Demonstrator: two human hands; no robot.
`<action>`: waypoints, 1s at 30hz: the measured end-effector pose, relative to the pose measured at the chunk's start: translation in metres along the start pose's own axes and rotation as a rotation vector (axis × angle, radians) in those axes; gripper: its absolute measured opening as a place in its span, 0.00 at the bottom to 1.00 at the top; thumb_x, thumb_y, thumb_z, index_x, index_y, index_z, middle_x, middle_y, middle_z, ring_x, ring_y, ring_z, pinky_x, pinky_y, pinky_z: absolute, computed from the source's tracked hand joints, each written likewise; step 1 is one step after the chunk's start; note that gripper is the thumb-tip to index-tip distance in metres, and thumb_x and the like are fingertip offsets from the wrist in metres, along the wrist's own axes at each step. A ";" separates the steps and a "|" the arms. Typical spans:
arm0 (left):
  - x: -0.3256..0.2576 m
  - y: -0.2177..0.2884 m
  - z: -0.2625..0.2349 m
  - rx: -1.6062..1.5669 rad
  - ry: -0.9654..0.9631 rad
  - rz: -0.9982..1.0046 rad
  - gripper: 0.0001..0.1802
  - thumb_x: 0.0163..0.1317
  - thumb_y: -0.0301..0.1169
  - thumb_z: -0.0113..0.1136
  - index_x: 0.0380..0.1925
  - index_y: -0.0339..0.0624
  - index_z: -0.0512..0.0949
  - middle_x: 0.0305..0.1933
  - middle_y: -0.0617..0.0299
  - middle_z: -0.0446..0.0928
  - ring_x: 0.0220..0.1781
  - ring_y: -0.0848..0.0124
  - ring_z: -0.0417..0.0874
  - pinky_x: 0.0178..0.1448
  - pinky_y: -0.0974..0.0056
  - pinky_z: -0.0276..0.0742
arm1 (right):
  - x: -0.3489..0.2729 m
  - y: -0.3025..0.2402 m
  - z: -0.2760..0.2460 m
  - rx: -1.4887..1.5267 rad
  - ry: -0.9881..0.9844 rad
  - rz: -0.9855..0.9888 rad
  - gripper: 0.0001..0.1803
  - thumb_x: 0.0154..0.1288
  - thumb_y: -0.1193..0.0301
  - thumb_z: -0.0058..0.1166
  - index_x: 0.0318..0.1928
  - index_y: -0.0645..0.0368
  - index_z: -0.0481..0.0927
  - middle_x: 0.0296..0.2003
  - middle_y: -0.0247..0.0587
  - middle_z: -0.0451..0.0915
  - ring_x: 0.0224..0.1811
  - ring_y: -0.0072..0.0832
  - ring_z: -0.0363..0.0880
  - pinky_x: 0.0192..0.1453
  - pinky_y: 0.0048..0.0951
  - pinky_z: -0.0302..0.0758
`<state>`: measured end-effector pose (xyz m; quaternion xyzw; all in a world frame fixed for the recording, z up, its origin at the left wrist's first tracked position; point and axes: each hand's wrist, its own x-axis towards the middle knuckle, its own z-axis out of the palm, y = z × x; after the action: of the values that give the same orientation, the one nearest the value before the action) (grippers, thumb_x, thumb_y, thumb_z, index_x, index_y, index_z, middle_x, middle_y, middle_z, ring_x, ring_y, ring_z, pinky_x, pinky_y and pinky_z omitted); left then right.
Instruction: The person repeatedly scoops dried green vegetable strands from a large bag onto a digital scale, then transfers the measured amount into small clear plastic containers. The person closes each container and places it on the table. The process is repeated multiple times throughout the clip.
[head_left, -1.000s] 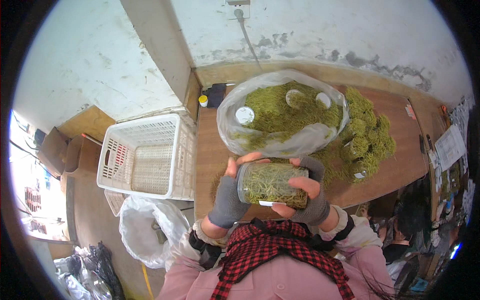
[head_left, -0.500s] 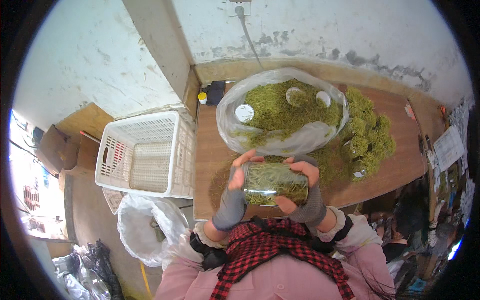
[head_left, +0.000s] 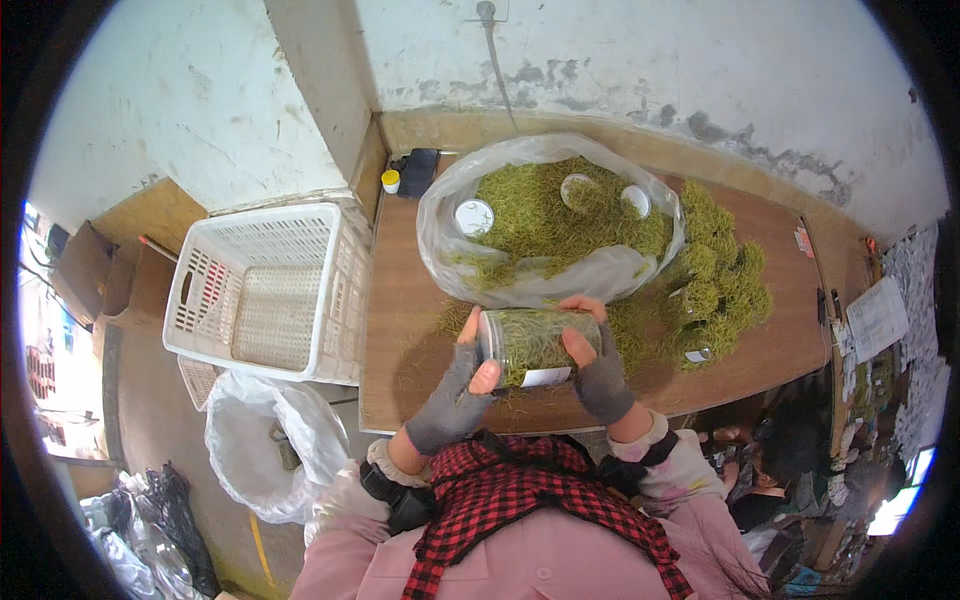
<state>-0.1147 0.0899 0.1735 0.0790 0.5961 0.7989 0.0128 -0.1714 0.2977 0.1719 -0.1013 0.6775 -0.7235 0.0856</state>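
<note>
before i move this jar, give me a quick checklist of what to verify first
1. Left hand on the jar: ok, it grips the left end.
2. Right hand on the jar: ok, it grips the right end.
3. Jar upright: not ok, it is held lying on its side.
4. Jar sealed tight: cannot tell from this view.
5. Plastic bag open: ok, its mouth is spread wide around the heaped green strands.
6. Table free of loose strands: not ok, some lie scattered in front of the bag.

Stained wall (head_left: 640,60), brown table (head_left: 400,260)
</note>
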 end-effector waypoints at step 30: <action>-0.072 -0.003 -0.025 0.426 0.078 -0.090 0.53 0.44 0.42 0.85 0.69 0.40 0.65 0.61 0.55 0.74 0.59 0.66 0.79 0.62 0.60 0.77 | 0.028 -0.017 0.033 -0.504 -0.714 -0.443 0.06 0.60 0.73 0.64 0.36 0.56 0.80 0.39 0.43 0.81 0.41 0.44 0.78 0.47 0.44 0.74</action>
<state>-0.0473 0.0586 0.1555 0.0221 0.7543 0.6562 0.0083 -0.1895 0.2600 0.1917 -0.5023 0.7219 -0.4580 0.1295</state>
